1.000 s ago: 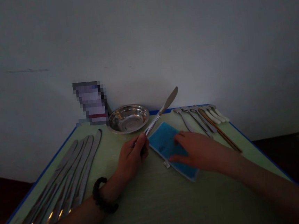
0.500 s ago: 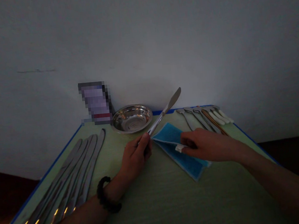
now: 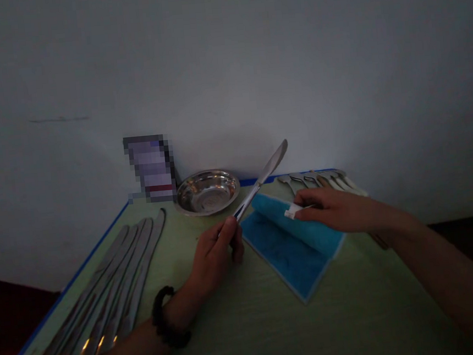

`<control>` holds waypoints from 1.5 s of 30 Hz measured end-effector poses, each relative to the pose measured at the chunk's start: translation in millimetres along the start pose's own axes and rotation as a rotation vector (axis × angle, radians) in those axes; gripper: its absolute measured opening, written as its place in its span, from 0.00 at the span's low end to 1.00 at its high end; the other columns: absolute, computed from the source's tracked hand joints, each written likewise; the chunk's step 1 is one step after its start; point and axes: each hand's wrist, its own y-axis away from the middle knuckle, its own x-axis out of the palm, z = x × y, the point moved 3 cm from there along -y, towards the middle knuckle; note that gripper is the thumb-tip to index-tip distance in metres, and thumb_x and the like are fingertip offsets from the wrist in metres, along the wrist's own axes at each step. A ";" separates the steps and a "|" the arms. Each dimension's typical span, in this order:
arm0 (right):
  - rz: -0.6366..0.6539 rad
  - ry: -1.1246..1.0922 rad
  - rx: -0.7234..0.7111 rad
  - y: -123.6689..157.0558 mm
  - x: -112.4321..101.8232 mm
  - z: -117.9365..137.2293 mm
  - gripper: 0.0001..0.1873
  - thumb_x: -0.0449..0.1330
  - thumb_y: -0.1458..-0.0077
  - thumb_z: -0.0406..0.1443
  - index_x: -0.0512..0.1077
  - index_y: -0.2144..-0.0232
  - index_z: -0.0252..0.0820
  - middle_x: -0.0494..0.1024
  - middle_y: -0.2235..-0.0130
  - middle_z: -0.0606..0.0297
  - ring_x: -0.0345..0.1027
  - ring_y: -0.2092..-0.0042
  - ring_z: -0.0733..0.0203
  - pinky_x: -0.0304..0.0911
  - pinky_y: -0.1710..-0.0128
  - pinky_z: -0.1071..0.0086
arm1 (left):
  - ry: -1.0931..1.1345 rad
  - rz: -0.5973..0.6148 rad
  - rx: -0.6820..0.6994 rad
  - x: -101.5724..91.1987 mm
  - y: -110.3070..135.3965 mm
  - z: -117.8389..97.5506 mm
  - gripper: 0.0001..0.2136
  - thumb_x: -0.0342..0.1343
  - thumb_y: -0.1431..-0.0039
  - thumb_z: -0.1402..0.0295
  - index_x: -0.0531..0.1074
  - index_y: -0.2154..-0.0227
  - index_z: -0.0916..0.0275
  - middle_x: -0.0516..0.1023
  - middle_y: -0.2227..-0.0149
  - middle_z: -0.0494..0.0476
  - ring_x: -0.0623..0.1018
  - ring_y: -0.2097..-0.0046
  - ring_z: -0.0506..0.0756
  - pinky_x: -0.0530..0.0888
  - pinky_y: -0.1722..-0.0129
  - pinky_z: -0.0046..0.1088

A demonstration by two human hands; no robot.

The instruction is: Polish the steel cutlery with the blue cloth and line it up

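Observation:
My left hand (image 3: 218, 251) is closed around the handle of a silver table knife (image 3: 267, 172), whose blade slants up to the right toward the wall. A blue cloth (image 3: 285, 256) with a pale edge lies partly folded over on the table, just right of that hand. My right hand (image 3: 330, 208) pinches the cloth's upper fold beside its white label (image 3: 292, 211). Part of the fold is hidden under the right hand. Knife and cloth look apart, or nearly so.
Several table knives (image 3: 121, 276) lie in a row on the left of the green table (image 3: 217, 339). A steel bowl (image 3: 208, 193) stands at the back, beside a blurred upright panel (image 3: 150, 168). Spoons (image 3: 298, 178) and other cutlery lie at the back right, partly behind my right arm.
My right hand has moved up and right with the cloth's edge, so the cloth is spread wider. The left hand still holds the knife in nearly the same place.

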 end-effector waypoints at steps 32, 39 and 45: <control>0.159 0.354 -0.107 12.3 54.2 24.3 0.16 0.54 0.48 0.47 0.67 0.66 0.41 0.74 0.65 0.61 0.69 0.65 0.55 0.58 0.69 0.65 | -0.030 -0.012 -0.018 -1.4 -0.2 1.5 0.20 0.41 0.37 0.59 0.62 0.83 0.61 0.65 0.89 0.46 0.65 0.83 0.49 0.64 0.78 0.25; -0.132 0.451 0.118 3.0 38.7 11.3 0.19 0.53 0.45 0.40 0.65 0.54 0.33 0.72 0.57 0.48 0.69 0.57 0.47 0.62 0.63 0.59 | -0.126 0.024 -0.028 -0.3 -0.5 -1.7 0.22 0.40 0.37 0.60 0.62 0.86 0.61 0.64 0.88 0.48 0.66 0.82 0.49 0.64 0.76 0.25; -0.111 0.501 0.191 -4.1 43.0 -3.9 0.21 0.60 0.51 0.44 0.68 0.61 0.32 0.72 0.60 0.49 0.69 0.61 0.47 0.62 0.66 0.60 | -0.112 0.028 -0.077 0.4 1.3 -2.8 0.20 0.40 0.38 0.58 0.62 0.83 0.60 0.64 0.89 0.47 0.65 0.82 0.50 0.63 0.78 0.25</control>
